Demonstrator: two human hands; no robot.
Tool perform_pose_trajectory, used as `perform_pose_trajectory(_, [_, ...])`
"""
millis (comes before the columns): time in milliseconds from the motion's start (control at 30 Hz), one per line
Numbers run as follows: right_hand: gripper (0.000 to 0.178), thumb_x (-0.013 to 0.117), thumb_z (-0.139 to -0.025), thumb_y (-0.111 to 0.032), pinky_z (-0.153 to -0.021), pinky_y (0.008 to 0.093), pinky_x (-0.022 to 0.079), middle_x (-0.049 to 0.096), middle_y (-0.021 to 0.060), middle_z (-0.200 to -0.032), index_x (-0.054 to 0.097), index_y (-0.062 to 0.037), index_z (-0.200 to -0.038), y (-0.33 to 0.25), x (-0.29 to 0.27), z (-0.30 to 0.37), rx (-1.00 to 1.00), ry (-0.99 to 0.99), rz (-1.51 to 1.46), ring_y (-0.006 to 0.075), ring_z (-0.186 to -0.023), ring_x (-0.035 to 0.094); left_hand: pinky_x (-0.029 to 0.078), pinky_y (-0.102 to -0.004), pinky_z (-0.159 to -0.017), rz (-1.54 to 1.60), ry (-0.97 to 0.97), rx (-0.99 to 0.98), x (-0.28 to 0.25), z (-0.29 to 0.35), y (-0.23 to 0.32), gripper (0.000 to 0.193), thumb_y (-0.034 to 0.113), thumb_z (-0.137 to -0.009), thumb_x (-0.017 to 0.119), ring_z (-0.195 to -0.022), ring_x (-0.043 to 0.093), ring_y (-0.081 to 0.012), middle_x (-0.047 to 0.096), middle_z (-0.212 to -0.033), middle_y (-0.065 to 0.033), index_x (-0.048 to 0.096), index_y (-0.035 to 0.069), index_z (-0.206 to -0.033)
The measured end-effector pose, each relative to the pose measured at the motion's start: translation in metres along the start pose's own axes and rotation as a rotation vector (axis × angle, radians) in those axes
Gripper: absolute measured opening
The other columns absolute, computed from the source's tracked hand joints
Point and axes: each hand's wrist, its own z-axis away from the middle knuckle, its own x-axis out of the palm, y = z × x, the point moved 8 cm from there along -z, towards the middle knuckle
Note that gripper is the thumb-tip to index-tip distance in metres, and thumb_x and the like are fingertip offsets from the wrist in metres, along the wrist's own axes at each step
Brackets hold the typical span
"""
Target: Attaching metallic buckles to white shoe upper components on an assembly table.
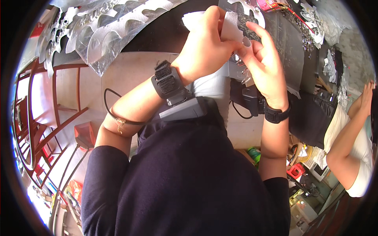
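Over the far edge of the dark table, my left hand (206,49) is closed round a white card piece (231,28) with a curved edge; part of the card also sticks out left of the fingers. My right hand (269,65) is beside it, index finger raised and thumb tip meeting the left thumb at the card's lower end. Small silver metal pieces (245,74) with thin loops show under the right palm, seemingly held in its curled fingers. Their exact kind is too small to tell.
On the dark table (151,37) lie clear plastic bags with white scalloped cards (114,33), a pink round tub (268,4) and a heap of silver metal pieces (303,33). A red-brown metal frame (55,100) stands left. Another person's arm (352,135) is at right.
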Motion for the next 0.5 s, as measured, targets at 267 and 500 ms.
perform_pose_trajectory(267, [0.045, 0.054, -0.085, -0.002, -0.062, 0.0192, 0.041, 0.059, 0.0054, -0.087, 0.034, -0.0012, -0.126, 0.0, -0.005, -0.001, 0.042, -0.006, -0.062, 0.0055, -0.073, 0.051, 0.051, -0.0257, -0.067, 0.646, -0.218, -0.354, 0.015, 0.002, -0.03, 0.03, 0.004, -0.077, 0.065, -0.072, 0.061, -0.013, 0.062, -0.088, -0.0078, 0.053, -0.001, -0.104])
perform_pose_trajectory(500, [0.044, 0.054, -0.087, -0.006, -0.064, 0.0193, 0.043, 0.061, 0.0078, -0.096, 0.034, -0.0018, -0.126, 0.001, -0.006, 0.001, 0.067, -0.043, -0.114, 0.0062, -0.079, 0.055, 0.05, -0.0275, -0.075, 1.03, -0.265, -0.549, 0.018, 0.018, -0.035, 0.024, 0.011, -0.083, 0.061, -0.079, 0.061, -0.014, 0.062, -0.091, -0.0063, 0.054, 0.002, -0.105])
